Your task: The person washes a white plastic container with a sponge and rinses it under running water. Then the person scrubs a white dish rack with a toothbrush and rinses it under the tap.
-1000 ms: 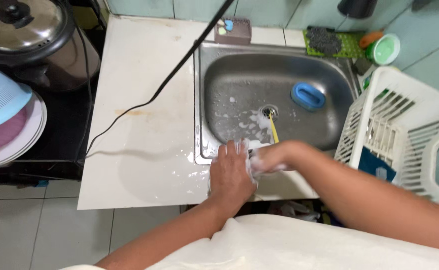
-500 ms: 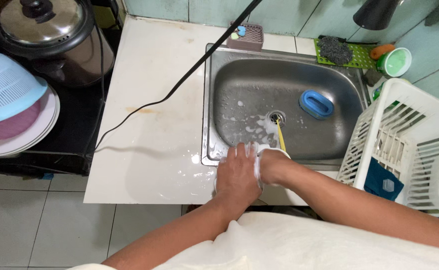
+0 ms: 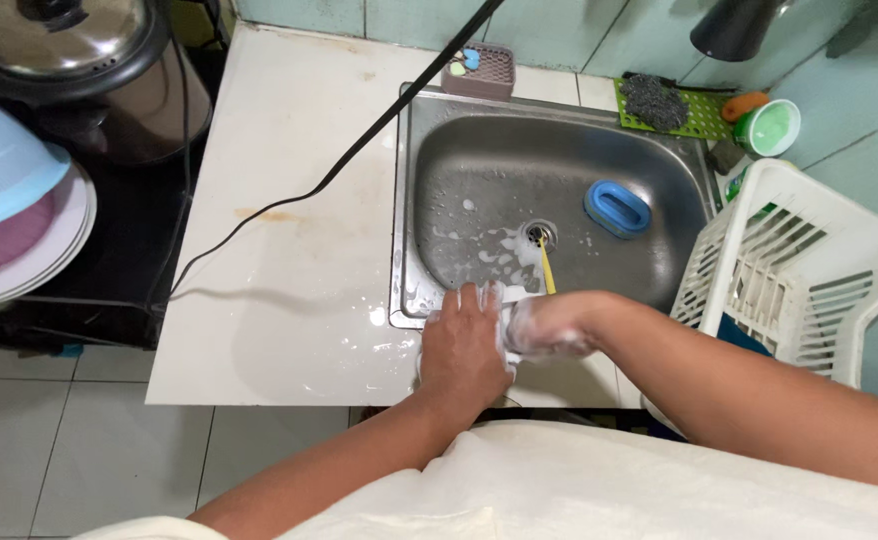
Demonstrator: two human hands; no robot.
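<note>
Since the earlier frames the two hands have drawn closer together at the front rim of the sink (image 3: pixel 404 200), and the view has slid so that the cooker and plates sit further toward the left edge. The left hand (image 3: pixel 467 345) lies flat and spread, palm down, over the sink's front edge where it meets the white surface (image 3: pixel 289 180). The right hand (image 3: pixel 549 327), coated in white suds, is curled shut against the left one's fingers; whether it grips a cloth or sponge under the foam I cannot tell. Both hover over the basin's near side, likely so that lather drips into the sink rather than onto the surface.

A yellow-handled utensil (image 3: pixel 547 272) lies beside the drain, and a blue scrubber (image 3: pixel 618 208) rests on the basin floor toward the right. A white drying rack (image 3: pixel 809 270) stands at the surface's right edge. A black cord (image 3: pixel 289 205) trails across the surface from the back toward the left edge.
</note>
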